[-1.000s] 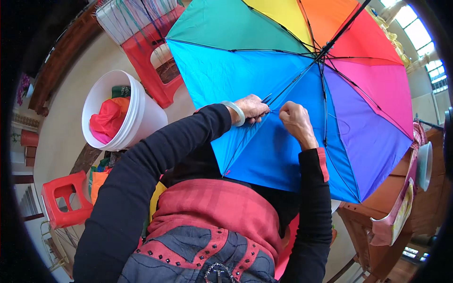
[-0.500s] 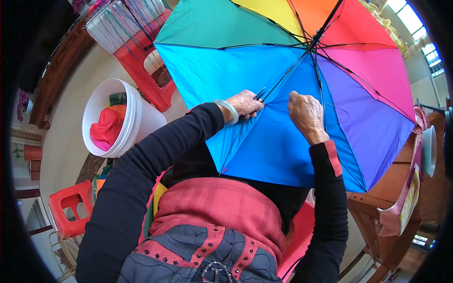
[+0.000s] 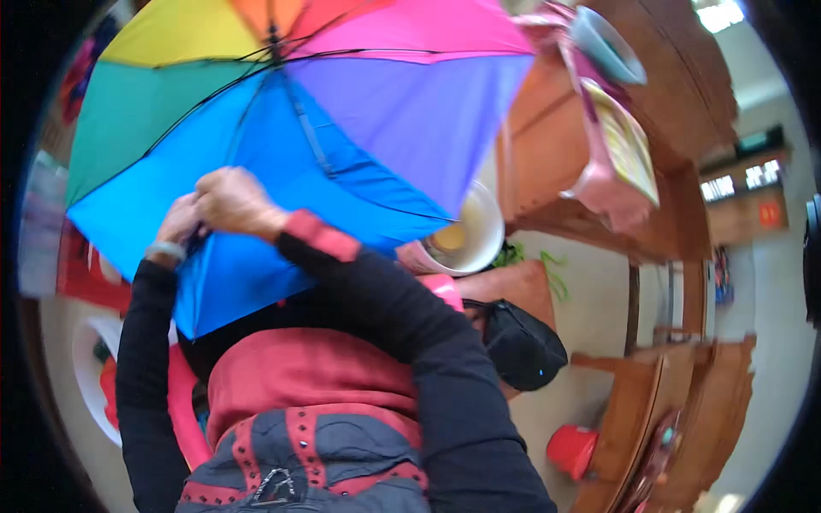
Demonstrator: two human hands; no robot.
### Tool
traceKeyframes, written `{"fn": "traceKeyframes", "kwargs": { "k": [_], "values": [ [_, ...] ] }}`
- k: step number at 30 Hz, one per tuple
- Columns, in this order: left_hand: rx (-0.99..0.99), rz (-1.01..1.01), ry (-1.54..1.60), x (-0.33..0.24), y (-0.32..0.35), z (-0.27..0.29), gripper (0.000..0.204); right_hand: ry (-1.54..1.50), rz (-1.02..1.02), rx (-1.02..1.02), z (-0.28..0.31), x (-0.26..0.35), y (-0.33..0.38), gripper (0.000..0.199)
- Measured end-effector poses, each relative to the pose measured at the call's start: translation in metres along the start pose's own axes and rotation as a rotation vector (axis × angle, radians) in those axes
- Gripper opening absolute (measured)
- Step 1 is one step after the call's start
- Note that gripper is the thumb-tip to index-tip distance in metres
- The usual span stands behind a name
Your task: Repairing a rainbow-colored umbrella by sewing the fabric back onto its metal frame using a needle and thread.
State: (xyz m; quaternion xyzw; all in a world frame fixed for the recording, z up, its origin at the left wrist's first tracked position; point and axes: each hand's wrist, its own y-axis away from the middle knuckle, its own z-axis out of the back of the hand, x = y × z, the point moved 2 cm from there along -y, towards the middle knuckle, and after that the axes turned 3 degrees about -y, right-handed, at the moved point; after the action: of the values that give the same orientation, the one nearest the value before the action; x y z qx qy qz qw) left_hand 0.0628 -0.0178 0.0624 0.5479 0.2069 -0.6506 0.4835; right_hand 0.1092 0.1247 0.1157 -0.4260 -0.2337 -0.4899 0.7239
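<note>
An open umbrella in rainbow panels lies across my lap with its black ribs and shaft facing me. My left hand is closed at the blue part, gripping a rib and gathered cloth. Right against it, my right hand is closed, fingertips together; whatever it may hold is hidden and blurred. A dark bit shows just below the two hands, too smeared to name.
To the right stand a white bucket, a black bag and a wooden cabinet with a pale basin on it. Another white bucket is at lower left. A red bucket sits lower right.
The view has swung to the right, so the umbrella now appears farther left. My right hand has come over to meet my left hand; they were apart before.
</note>
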Motion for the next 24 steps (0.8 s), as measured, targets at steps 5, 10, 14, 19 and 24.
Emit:
{"fn": "traceKeyframes", "kwargs": {
  "k": [5, 10, 14, 19, 24],
  "values": [
    [0.008, 0.083, -0.217, 0.002, -0.004, 0.009, 0.019, -0.300, -0.297, -0.049, -0.010, 0.000, -0.004, 0.012],
    [-0.080, 0.154, -0.065, -0.016, 0.009, -0.011, 0.013, -0.447, -0.284, -0.097, -0.012, -0.022, 0.004, 0.013],
    [-0.085, 0.152, -0.138, -0.007, 0.005, 0.003, 0.015, -0.020, 0.111, -0.102, 0.002, -0.018, 0.012, 0.014],
    [-0.072, 0.113, -0.121, -0.020, 0.002, -0.005, 0.014, -0.265, -0.219, -0.080, 0.004, -0.042, -0.001, 0.013],
    [-0.222, -0.044, -0.142, -0.024, 0.026, 0.013, 0.020, 0.254, 0.048, 0.015, 0.019, -0.008, -0.021, 0.014]
  ]
}}
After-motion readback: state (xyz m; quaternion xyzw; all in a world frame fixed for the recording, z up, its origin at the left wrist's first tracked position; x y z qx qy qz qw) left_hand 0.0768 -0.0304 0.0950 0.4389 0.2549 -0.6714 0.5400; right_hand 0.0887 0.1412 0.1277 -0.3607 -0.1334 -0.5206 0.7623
